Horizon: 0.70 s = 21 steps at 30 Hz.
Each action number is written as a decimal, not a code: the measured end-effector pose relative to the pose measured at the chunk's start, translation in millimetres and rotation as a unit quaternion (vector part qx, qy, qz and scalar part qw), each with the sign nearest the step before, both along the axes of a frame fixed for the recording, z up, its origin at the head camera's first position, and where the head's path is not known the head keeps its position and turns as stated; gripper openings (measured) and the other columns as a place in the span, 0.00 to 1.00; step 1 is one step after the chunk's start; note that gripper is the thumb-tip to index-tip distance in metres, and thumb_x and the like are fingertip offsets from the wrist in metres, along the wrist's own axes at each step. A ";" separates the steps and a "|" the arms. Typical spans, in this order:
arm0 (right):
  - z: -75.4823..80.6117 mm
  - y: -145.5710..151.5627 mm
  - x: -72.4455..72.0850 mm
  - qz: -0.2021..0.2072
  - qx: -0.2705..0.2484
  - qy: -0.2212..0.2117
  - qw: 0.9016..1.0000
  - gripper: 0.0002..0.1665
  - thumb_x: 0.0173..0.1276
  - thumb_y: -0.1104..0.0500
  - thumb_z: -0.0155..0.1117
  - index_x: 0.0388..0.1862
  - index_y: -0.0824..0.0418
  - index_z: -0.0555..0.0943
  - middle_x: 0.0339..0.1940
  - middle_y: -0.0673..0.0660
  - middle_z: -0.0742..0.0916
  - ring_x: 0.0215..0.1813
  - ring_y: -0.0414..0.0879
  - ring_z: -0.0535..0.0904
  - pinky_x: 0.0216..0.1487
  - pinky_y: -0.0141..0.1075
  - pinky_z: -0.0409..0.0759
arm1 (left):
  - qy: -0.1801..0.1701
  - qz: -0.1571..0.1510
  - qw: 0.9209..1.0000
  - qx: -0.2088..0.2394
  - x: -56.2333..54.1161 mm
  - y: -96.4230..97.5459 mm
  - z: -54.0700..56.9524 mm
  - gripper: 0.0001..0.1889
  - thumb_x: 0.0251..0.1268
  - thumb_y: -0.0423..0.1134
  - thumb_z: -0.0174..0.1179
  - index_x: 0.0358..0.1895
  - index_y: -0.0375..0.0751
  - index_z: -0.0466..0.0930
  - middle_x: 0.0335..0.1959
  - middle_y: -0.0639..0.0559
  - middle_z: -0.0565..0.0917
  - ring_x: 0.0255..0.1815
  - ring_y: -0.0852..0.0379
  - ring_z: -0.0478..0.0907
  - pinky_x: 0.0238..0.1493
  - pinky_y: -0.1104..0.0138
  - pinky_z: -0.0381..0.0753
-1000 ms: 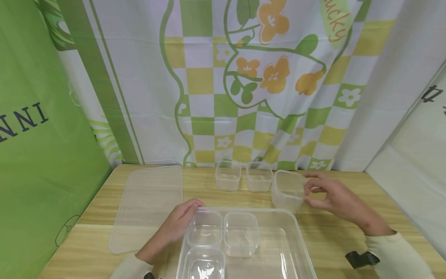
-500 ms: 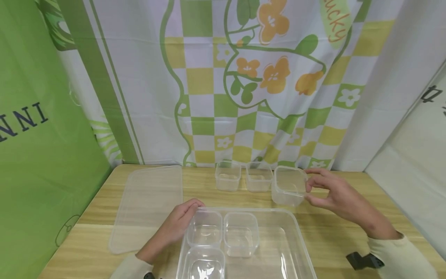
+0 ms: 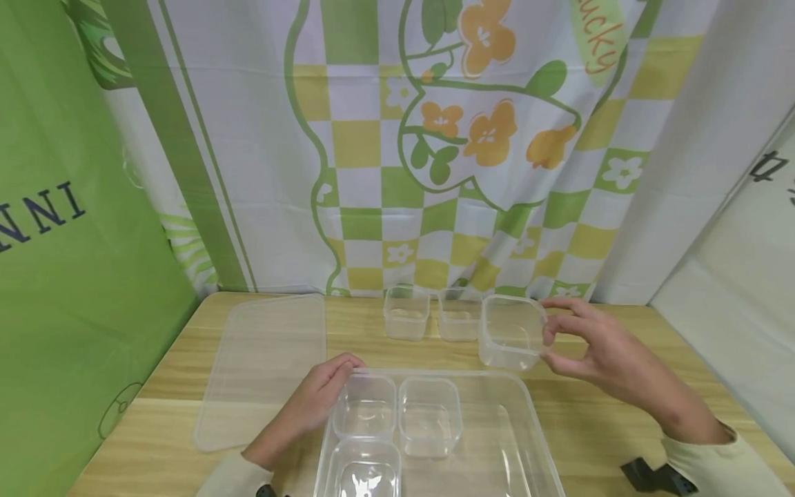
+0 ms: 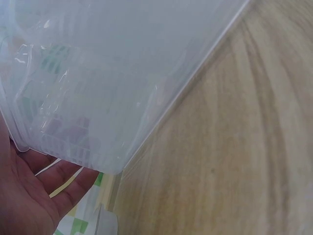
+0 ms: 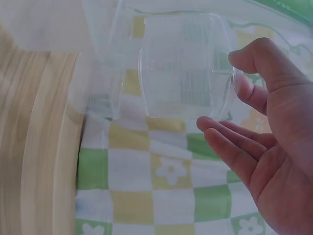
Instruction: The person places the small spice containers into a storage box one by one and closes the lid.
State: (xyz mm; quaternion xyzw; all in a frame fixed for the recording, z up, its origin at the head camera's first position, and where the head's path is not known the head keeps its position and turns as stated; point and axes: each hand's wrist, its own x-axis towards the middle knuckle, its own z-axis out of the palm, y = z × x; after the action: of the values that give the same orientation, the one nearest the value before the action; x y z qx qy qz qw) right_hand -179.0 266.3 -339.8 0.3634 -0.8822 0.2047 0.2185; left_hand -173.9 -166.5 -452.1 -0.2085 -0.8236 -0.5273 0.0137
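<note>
Plastic may flex, so I'd squeeze lightly and hold level the small container (image 3: 512,331) the right hand (image 3: 611,359) pinches by its right side, beyond the big box (image 3: 487,421) whose far-left corner the left hand (image 3: 319,392) grips.

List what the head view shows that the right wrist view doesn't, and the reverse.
Only the head view: the left hand and the flat translucent panel lying on the table beside it.

Only the right wrist view: the palm side of the right hand; the head view shows that hand from its back.

Both: the right hand holding a small clear container, wooden table surface, and the checked curtain.
</note>
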 end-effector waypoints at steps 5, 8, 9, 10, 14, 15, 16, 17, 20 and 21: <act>4.9 -7.0 9.3 0.016 0.001 0.010 1.000 0.26 0.47 0.65 0.83 0.34 0.43 0.76 0.61 0.56 0.83 0.57 0.57 0.82 0.58 0.20 0.69 | 0.000 0.003 1.000 -0.007 -0.2 0.4 -0.3 0.17 0.86 0.39 0.42 0.48 0.41 0.83 0.43 0.53 0.86 0.47 0.50 0.83 0.53 0.54 0.82; 7.6 -11.2 16.4 0.024 0.001 0.007 1.000 0.26 0.48 0.65 0.82 0.35 0.43 0.76 0.62 0.56 0.82 0.59 0.56 0.81 0.59 0.19 0.66 | 0.004 0.005 1.000 -0.014 -0.7 0.6 -0.7 0.17 0.86 0.38 0.42 0.47 0.41 0.83 0.43 0.53 0.86 0.48 0.50 0.83 0.54 0.54 0.81; 8.5 -12.4 18.7 0.025 0.001 0.005 1.000 0.26 0.48 0.65 0.82 0.35 0.43 0.76 0.63 0.55 0.82 0.59 0.56 0.81 0.59 0.20 0.66 | 0.004 0.006 1.000 -0.015 -0.8 0.7 -0.8 0.17 0.87 0.38 0.42 0.47 0.41 0.83 0.43 0.53 0.86 0.48 0.50 0.83 0.54 0.54 0.81; 9.1 -13.8 21.3 0.024 0.001 0.005 1.000 0.26 0.49 0.65 0.82 0.35 0.42 0.76 0.63 0.55 0.82 0.59 0.56 0.80 0.60 0.20 0.66 | 0.006 0.006 1.000 -0.016 -0.8 0.6 -0.7 0.17 0.87 0.38 0.42 0.47 0.41 0.83 0.43 0.53 0.86 0.48 0.50 0.83 0.54 0.54 0.81; 10.4 -18.6 31.3 0.021 0.000 0.001 1.000 0.27 0.49 0.64 0.82 0.36 0.39 0.75 0.64 0.52 0.81 0.57 0.53 0.82 0.55 0.21 0.70 | 0.009 0.009 1.000 -0.020 -1.0 0.7 -0.8 0.17 0.86 0.38 0.42 0.47 0.42 0.83 0.43 0.53 0.86 0.47 0.51 0.83 0.53 0.55 0.81; 10.5 -19.9 33.6 0.021 -0.001 0.000 1.000 0.28 0.49 0.64 0.82 0.36 0.38 0.74 0.63 0.52 0.82 0.56 0.53 0.82 0.54 0.22 0.71 | 0.009 0.010 1.000 -0.021 -1.0 0.7 -0.8 0.17 0.86 0.38 0.41 0.47 0.42 0.83 0.43 0.54 0.86 0.48 0.51 0.83 0.54 0.55 0.81; 10.1 -21.3 36.1 0.022 -0.003 -0.003 1.000 0.28 0.49 0.63 0.82 0.36 0.38 0.74 0.63 0.52 0.82 0.56 0.53 0.83 0.55 0.22 0.71 | 0.010 0.010 1.000 -0.022 -1.0 0.7 -0.8 0.17 0.86 0.38 0.41 0.47 0.42 0.83 0.43 0.54 0.86 0.48 0.51 0.83 0.54 0.55 0.81; 9.8 -22.7 38.5 0.025 -0.005 -0.005 1.000 0.28 0.49 0.63 0.82 0.36 0.38 0.74 0.63 0.52 0.82 0.56 0.53 0.83 0.55 0.22 0.71 | 0.010 0.010 1.000 -0.023 -1.1 0.8 -1.0 0.17 0.86 0.38 0.41 0.47 0.42 0.83 0.43 0.54 0.86 0.48 0.51 0.83 0.54 0.55 0.81; 8.8 -27.0 45.5 0.031 -0.011 -0.009 0.999 0.28 0.49 0.63 0.82 0.36 0.38 0.74 0.63 0.52 0.82 0.57 0.54 0.83 0.57 0.23 0.70 | 0.011 0.010 1.000 -0.025 -1.1 0.9 -1.3 0.17 0.86 0.38 0.41 0.47 0.42 0.83 0.43 0.54 0.86 0.47 0.51 0.83 0.53 0.55 0.81; 8.6 -28.4 47.6 0.035 -0.013 -0.008 0.999 0.28 0.49 0.63 0.82 0.36 0.39 0.75 0.63 0.52 0.82 0.57 0.54 0.83 0.57 0.23 0.70 | 0.010 0.009 1.000 -0.024 -1.1 0.8 -1.2 0.17 0.86 0.38 0.41 0.47 0.41 0.83 0.43 0.53 0.86 0.47 0.51 0.83 0.53 0.55 0.81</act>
State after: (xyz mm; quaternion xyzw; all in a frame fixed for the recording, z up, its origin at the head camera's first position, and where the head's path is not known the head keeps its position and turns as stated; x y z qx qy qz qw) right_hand -131.3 237.9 -331.3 0.3895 -0.8679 0.2270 0.2088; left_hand -175.0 -165.7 -453.3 -0.2064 -0.8378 -0.5050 0.0222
